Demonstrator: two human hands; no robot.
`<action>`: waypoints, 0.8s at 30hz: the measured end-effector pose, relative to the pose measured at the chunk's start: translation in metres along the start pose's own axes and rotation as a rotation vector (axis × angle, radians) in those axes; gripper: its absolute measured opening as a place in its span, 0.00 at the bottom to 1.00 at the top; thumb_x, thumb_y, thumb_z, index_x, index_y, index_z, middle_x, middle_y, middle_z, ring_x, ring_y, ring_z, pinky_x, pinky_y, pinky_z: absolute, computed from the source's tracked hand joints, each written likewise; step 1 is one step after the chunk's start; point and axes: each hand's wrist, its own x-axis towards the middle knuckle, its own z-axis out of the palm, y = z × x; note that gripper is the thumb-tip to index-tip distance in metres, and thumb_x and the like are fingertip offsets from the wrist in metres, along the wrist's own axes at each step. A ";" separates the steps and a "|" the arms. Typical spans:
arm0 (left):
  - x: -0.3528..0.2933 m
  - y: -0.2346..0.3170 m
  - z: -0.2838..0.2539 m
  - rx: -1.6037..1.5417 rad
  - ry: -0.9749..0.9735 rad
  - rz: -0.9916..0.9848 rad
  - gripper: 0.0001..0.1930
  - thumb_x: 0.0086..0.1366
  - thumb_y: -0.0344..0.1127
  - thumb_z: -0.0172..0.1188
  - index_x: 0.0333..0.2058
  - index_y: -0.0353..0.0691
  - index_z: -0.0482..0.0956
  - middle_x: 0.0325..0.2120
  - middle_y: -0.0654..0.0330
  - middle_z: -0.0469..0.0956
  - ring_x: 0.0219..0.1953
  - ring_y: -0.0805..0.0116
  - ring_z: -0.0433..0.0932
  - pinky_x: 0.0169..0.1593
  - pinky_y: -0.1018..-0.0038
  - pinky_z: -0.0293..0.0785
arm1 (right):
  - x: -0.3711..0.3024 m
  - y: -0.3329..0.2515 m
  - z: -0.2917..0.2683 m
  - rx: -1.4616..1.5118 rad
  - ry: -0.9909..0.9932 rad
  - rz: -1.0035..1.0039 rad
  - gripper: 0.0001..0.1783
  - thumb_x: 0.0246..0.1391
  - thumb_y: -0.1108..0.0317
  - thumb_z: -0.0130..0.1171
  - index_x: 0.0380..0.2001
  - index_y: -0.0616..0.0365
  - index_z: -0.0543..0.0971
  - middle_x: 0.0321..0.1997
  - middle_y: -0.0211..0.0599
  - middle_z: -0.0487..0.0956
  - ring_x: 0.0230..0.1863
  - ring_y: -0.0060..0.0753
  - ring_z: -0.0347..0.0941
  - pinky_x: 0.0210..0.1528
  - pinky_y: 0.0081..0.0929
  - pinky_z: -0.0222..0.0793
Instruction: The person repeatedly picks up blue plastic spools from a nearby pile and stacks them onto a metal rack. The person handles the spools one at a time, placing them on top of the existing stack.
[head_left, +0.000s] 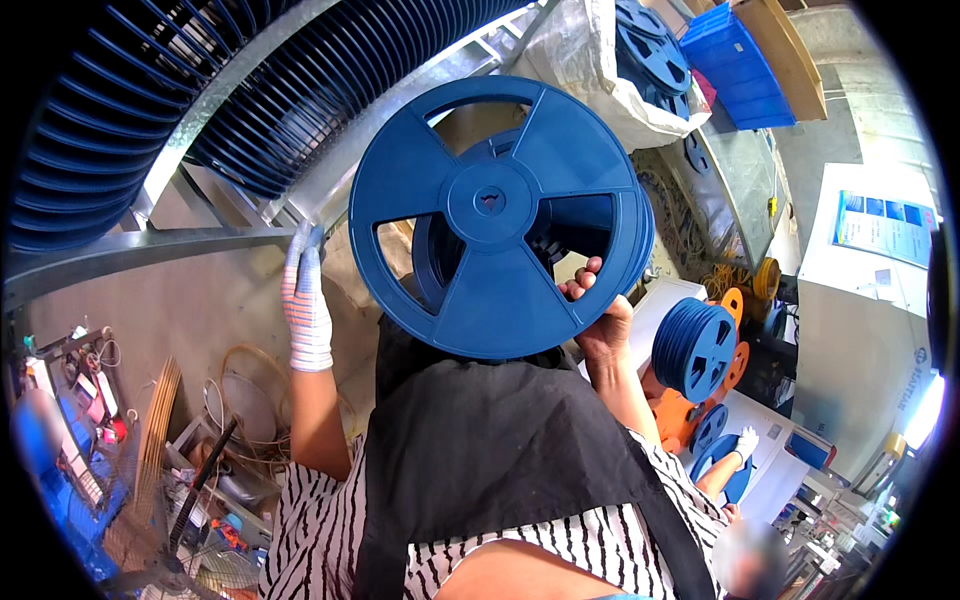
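Note:
In front of my chest is a large blue plastic reel (487, 292), its round face turned up, with cut-out windows and a round hub. More blue rims show behind it, so it may be a stack of several. My bare right hand (606, 325) grips its lower right edge, fingers curled through a window. To the left, my left hand (307, 305) wears a striped white knit glove. Its fingers stretch out straight against or just beside the metal rail (200, 243); I cannot tell whether they touch. Nothing shows in that hand.
Long rows of dark blue reels (330, 110) fill the metal rack at the upper left. A white sack (580, 80) of blue reels and a blue crate (735, 65) stand at the upper right. Orange equipment with reels (690, 350) and a co-worker's gloved hand (746, 442) are at right.

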 end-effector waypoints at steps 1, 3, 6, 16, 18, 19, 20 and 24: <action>0.000 0.000 0.001 -0.006 -0.001 0.020 0.24 0.70 0.41 0.44 0.60 0.34 0.63 0.55 0.51 0.69 0.58 0.64 0.67 0.63 0.68 0.59 | -0.004 0.000 0.000 -0.006 0.037 -0.008 0.29 0.32 0.76 0.58 0.46 0.59 0.71 0.37 0.39 0.78 0.39 0.40 0.76 0.59 0.41 0.65; 0.001 0.000 0.005 -0.043 -0.011 0.054 0.23 0.71 0.41 0.42 0.59 0.34 0.64 0.54 0.52 0.70 0.57 0.63 0.67 0.62 0.69 0.59 | -0.006 -0.001 0.002 0.008 0.087 -0.020 0.29 0.33 0.77 0.58 0.46 0.59 0.72 0.37 0.39 0.78 0.39 0.39 0.76 0.59 0.41 0.65; 0.006 0.011 0.023 -0.092 -0.040 0.015 0.23 0.70 0.39 0.42 0.59 0.34 0.64 0.53 0.53 0.70 0.57 0.64 0.68 0.62 0.69 0.59 | -0.013 0.000 -0.003 0.034 0.134 -0.059 0.29 0.33 0.78 0.58 0.47 0.59 0.72 0.38 0.38 0.78 0.40 0.39 0.76 0.60 0.41 0.64; 0.000 0.009 0.047 -0.087 -0.068 -0.025 0.22 0.68 0.37 0.46 0.58 0.34 0.66 0.51 0.53 0.72 0.55 0.65 0.69 0.60 0.70 0.63 | -0.027 -0.005 -0.015 0.028 0.187 -0.078 0.29 0.32 0.77 0.58 0.46 0.58 0.72 0.38 0.38 0.78 0.40 0.38 0.76 0.61 0.40 0.63; 0.001 0.008 0.048 -0.106 -0.074 -0.020 0.22 0.68 0.38 0.47 0.58 0.34 0.66 0.51 0.54 0.72 0.55 0.66 0.69 0.60 0.70 0.63 | -0.029 -0.006 -0.016 0.029 0.190 -0.075 0.29 0.32 0.77 0.58 0.46 0.58 0.71 0.38 0.38 0.78 0.41 0.38 0.76 0.61 0.40 0.62; 0.001 0.008 0.050 -0.045 -0.084 -0.002 0.22 0.68 0.39 0.47 0.58 0.35 0.66 0.51 0.53 0.72 0.55 0.64 0.69 0.60 0.70 0.63 | -0.030 -0.006 -0.016 0.019 0.192 -0.072 0.29 0.32 0.77 0.58 0.46 0.58 0.71 0.38 0.38 0.78 0.41 0.39 0.76 0.61 0.40 0.62; 0.001 0.009 0.052 0.015 -0.095 0.016 0.22 0.68 0.39 0.47 0.58 0.35 0.66 0.52 0.53 0.72 0.55 0.63 0.69 0.60 0.70 0.62 | -0.031 -0.007 -0.016 0.009 0.195 -0.070 0.29 0.32 0.77 0.58 0.46 0.58 0.71 0.38 0.38 0.78 0.41 0.39 0.76 0.62 0.40 0.62; 0.012 0.015 0.075 0.530 -0.331 0.343 0.23 0.68 0.43 0.48 0.58 0.39 0.67 0.54 0.52 0.72 0.58 0.58 0.67 0.62 0.67 0.60 | -0.035 -0.007 -0.016 -0.079 0.183 -0.041 0.29 0.31 0.76 0.59 0.45 0.59 0.71 0.37 0.38 0.78 0.41 0.39 0.76 0.62 0.40 0.61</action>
